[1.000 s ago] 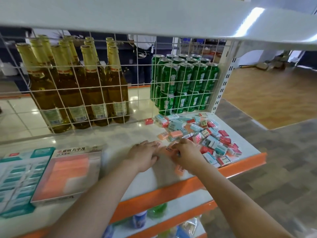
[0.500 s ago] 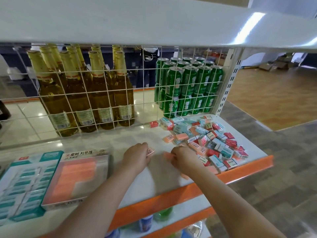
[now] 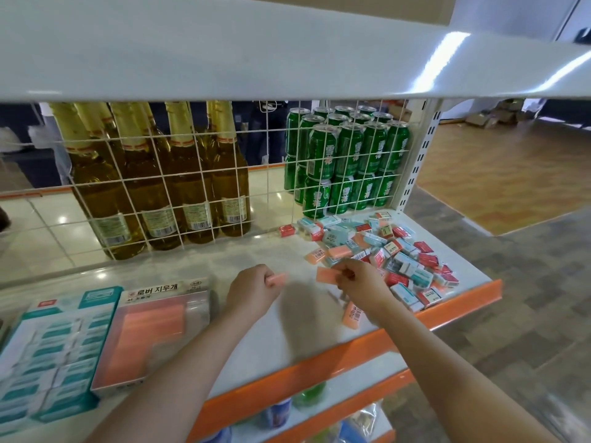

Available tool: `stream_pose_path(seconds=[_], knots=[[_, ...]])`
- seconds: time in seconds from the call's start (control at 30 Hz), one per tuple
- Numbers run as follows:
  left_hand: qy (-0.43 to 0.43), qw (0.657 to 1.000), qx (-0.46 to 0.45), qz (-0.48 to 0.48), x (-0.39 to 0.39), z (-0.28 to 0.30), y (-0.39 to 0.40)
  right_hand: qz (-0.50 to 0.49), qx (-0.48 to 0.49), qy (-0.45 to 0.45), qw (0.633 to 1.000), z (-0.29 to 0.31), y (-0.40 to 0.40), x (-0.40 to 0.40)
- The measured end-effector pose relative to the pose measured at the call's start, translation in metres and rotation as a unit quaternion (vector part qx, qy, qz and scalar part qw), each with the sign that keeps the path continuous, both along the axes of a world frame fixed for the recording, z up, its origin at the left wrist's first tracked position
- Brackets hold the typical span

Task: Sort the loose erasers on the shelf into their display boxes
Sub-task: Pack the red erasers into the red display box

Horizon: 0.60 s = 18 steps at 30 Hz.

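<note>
While the left hand (image 3: 252,290) holds an orange eraser (image 3: 277,279) in a closed grip, the right hand (image 3: 363,287) pinches another orange eraser (image 3: 326,274).

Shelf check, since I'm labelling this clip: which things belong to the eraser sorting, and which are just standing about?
Job:
left hand holding an orange eraser
right hand pinching another orange eraser
loose eraser pile
orange display box
teal display box

Standing about:
bottles
green cans

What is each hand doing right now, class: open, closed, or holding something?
Left hand: closed, gripping an orange eraser.
Right hand: closed, pinching another orange eraser.
</note>
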<state>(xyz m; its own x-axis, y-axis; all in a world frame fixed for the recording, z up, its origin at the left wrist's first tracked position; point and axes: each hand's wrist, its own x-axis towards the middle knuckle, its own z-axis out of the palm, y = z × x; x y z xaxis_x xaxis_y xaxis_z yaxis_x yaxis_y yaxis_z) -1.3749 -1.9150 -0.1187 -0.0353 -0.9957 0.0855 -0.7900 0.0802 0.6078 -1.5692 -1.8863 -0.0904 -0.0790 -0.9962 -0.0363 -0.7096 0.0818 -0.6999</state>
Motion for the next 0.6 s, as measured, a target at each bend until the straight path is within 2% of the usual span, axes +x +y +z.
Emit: stream_pose_path(seconds=[0.07, 0.13, 0.33, 0.5, 0.6], knots=[[0.125, 0.991, 0.028, 0.032, 0.001, 0.005, 0.001, -0.003, -0.001, 0.008, 1.0, 0.002, 0.002, 0.003], [0.196, 0.979, 0.054, 0.035, 0.002, 0.01, 0.002, -0.008, -0.004, 0.015, 1.0, 0.003, 0.004, 0.006], [0.267, 0.959, 0.085, 0.026, 0.007, 0.014, 0.009, -0.013, -0.01, 0.039, 0.999, 0.006, 0.008, 0.013], [0.346, 0.93, 0.12, 0.023, 0.008, 0.012, 0.014, -0.016, -0.022, 0.025, 0.999, 0.007, 0.011, 0.02], [0.352, 0.927, 0.123, 0.025, 0.008, 0.012, 0.017, -0.011, -0.022, 0.017, 1.0, 0.007, 0.012, 0.023]])
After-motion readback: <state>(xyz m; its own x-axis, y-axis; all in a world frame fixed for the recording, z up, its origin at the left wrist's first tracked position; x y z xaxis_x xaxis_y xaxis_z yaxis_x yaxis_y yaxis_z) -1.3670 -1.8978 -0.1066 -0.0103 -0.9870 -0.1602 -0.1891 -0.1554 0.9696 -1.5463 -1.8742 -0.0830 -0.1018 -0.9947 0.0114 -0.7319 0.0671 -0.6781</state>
